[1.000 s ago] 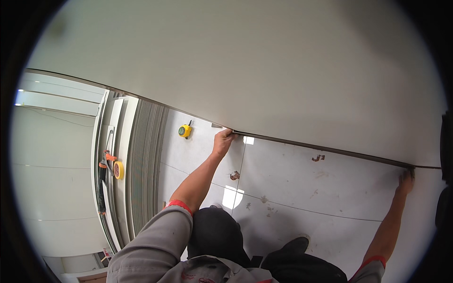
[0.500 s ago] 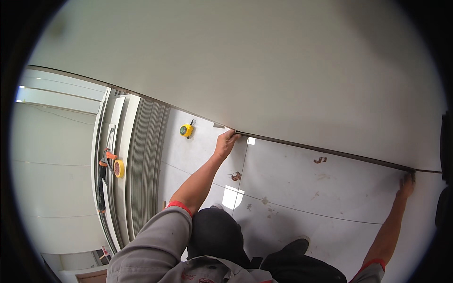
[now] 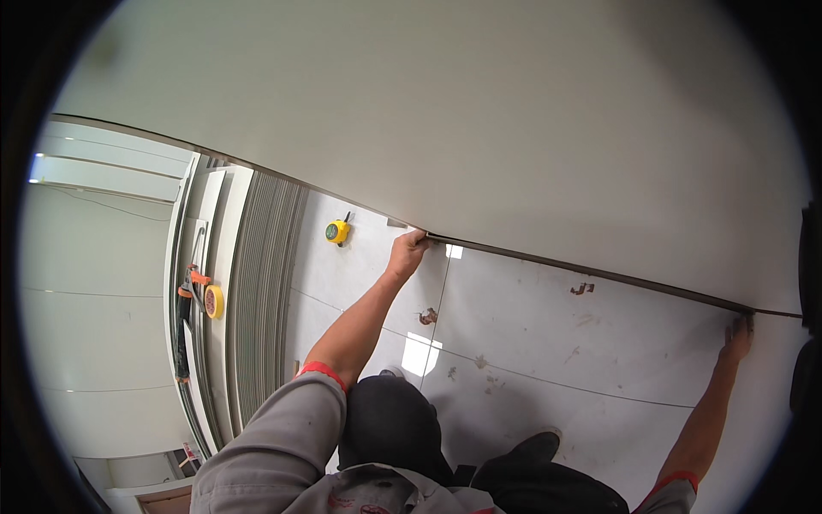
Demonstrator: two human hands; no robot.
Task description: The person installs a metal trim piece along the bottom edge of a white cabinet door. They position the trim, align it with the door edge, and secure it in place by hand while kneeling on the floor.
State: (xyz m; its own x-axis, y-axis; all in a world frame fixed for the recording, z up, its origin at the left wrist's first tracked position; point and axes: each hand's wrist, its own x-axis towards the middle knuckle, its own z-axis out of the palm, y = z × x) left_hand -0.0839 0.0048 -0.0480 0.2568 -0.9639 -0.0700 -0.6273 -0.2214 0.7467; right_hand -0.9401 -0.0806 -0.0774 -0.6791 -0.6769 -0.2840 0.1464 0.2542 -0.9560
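Observation:
A large pale panel (image 3: 479, 128) fills the upper part of the head view. Along its lower edge runs a long, thin dark strip (image 3: 591, 274). My left hand (image 3: 408, 252) pinches the strip's left end, with the fingertips partly hidden at the panel edge. Far to the right, my right hand (image 3: 737, 337) has its fingers curled at the strip's other end, by a corner in shadow. Between the two hands the strip lies against the panel edge.
A yellow tape measure (image 3: 337, 231) lies on the pale tiled floor (image 3: 548, 343). To the left, stacked panels (image 3: 261, 283) carry an orange-and-black tool (image 3: 185, 313) and a yellow tape roll (image 3: 214, 301). My shoe (image 3: 543, 445) and bent knee are below.
My left hand has shifted very slightly up and left at the strip's end. The right hand keeps its place; the view has tilted a little.

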